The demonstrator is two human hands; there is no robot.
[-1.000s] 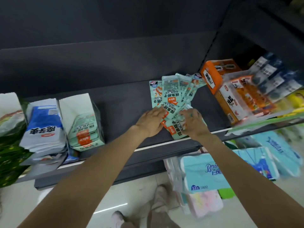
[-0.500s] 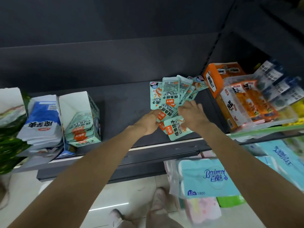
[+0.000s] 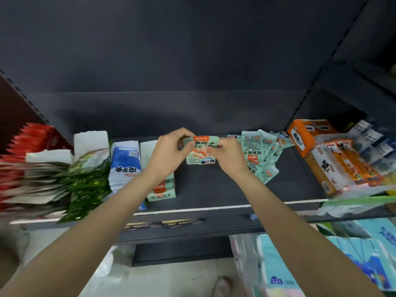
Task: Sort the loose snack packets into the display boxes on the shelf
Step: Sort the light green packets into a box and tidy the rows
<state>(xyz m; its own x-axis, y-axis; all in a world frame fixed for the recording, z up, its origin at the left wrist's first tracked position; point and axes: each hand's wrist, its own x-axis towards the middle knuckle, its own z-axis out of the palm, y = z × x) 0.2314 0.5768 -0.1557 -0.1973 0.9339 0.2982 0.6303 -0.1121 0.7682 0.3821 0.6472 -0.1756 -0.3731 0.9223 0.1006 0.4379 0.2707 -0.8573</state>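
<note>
Both hands hold up one light-green snack packet [image 3: 201, 151] above the dark shelf [image 3: 214, 185]. My left hand [image 3: 169, 151] pinches its left edge and my right hand [image 3: 230, 154] pinches its right edge. A fanned pile of several matching green packets [image 3: 260, 153] lies on the shelf just right of my right hand. A green-and-white display box [image 3: 162, 191] holding the same packets stands below my left wrist, partly hidden by my forearm.
Left of that box stand a box of blue-and-white packets [image 3: 125, 163], dark green packets [image 3: 85, 181] and red packets [image 3: 32, 142]. Orange boxes [image 3: 310, 136] and more snacks fill the right. Tissue packs [image 3: 289, 266] sit below the shelf edge.
Both hands have lifted one green packet off the pile and carried it leftward and up. The camera view has swung left, bringing more of the left-hand boxes into sight.
</note>
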